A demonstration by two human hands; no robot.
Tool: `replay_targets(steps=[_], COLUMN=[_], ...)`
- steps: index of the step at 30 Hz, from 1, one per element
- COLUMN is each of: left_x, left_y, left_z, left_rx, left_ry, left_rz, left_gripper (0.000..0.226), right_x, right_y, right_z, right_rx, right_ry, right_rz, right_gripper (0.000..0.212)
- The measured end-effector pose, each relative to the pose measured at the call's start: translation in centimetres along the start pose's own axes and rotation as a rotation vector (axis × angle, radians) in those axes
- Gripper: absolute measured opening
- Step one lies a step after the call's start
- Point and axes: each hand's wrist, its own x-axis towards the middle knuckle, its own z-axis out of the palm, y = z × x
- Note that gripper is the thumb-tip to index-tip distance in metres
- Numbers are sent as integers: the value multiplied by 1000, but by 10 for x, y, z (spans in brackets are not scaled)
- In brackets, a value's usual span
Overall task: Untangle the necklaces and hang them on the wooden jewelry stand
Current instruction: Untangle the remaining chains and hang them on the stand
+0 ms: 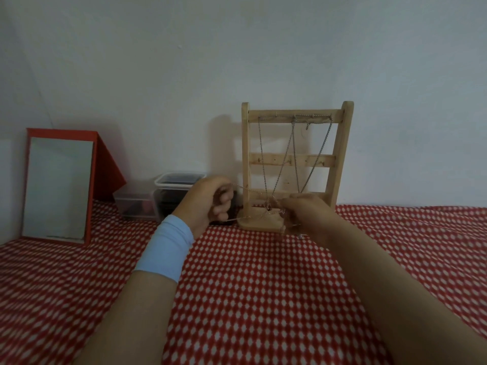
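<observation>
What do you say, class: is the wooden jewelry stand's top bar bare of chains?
No, thin silver chains hang from the top bar of the light wooden jewelry stand.

Left hand (210, 202) and right hand (308, 216) pinch a thin chain (247, 190) before the wooden stand (340, 154).

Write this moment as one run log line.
left hand: grips loose chain | right hand: pinches it | stand: hung chains on top bar
</observation>
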Motion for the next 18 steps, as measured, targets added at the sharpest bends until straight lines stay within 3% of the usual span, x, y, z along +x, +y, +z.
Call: replay_targets(steps=[3, 6, 11, 15, 18], left_x=[0, -1, -6, -9, -7], left_y=[1, 2, 7, 12, 15], left_z=[-8, -10, 2, 12, 9], left_rx=[-25, 137, 113, 47, 12], left_ry=[14, 50, -66, -131, -96], left_rz=[53, 82, 64, 95, 115], left_gripper=[33, 28, 27, 24, 25], right_x=[-1, -1, 0, 0, -2], right_y=[2, 3, 10, 12, 12], right_z=[-2, 4, 11, 13, 13], right_rx=[-108, -170, -251, -173, 18], right_ry=[-107, -111, -159, -312, -489], right_rz=[-6, -66, -186, -206, -198], right_gripper=[25, 12, 25, 36, 45])
